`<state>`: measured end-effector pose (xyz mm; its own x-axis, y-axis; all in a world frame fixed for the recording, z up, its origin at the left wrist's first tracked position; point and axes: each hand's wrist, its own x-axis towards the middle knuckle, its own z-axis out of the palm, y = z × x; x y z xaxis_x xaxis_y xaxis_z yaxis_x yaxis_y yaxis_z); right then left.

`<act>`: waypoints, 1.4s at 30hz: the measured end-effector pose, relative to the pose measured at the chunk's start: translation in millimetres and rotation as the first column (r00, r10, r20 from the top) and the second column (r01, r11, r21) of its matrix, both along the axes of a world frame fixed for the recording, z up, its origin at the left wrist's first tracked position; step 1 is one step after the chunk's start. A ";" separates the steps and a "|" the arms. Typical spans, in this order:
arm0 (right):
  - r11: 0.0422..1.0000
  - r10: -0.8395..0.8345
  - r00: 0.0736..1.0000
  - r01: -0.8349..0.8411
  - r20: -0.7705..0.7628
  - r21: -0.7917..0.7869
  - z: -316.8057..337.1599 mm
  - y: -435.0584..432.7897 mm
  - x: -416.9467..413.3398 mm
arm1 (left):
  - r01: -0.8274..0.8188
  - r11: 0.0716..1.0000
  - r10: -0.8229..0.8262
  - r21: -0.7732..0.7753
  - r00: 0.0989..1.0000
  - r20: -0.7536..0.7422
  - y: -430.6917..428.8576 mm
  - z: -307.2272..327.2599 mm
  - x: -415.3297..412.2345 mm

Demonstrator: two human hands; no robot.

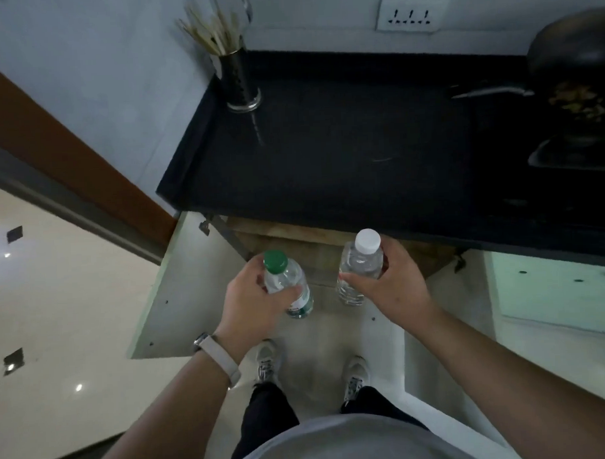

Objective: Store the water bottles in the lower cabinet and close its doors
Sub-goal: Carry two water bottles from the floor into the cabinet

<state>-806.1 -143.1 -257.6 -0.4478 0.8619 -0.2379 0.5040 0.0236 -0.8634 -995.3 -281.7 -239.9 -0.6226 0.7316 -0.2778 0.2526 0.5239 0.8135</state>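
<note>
The green-cap bottle (285, 281) in the left hand (252, 299) and the white-cap bottle (361, 263) in the right hand (395, 281) stand caps up, fingers (287, 294) curled round each, before the open cabinet (294, 237) under the worktop (326, 153), label (303, 305) too blurry to read.

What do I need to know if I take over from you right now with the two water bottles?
Left hand: its grip is round the green-capped bottle, just below the cap.
Right hand: its grip is round the white-capped bottle.
Both bottles are in the air in front of the lower cabinet, below the black counter.
Done: the left door is open, and the right door looks open too.
Left: put both bottles inside, then close the doors.
</note>
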 end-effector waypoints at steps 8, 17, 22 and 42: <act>0.964 -0.265 0.960 0.267 0.087 -0.005 2.8 -20.7 -4.7 | 0.252 0.968 -0.248 -0.011 0.961 0.124 33.2 -19.8 -40.3; 0.894 -0.441 0.888 0.447 0.130 -0.020 -28.1 -38.6 -35.1 | 0.420 0.907 -0.414 -0.001 0.895 0.165 54.4 -59.4 -74.7; 0.890 -0.437 0.889 0.449 0.137 -0.078 -75.5 -31.7 -37.1 | 0.429 0.903 -0.422 -0.015 0.894 0.149 63.4 -96.3 -81.7; 0.926 -0.338 0.935 0.350 -0.103 0.141 -403.6 61.5 -51.2 | 0.348 0.907 -0.353 0.237 0.935 -0.023 130.3 -404.2 -76.4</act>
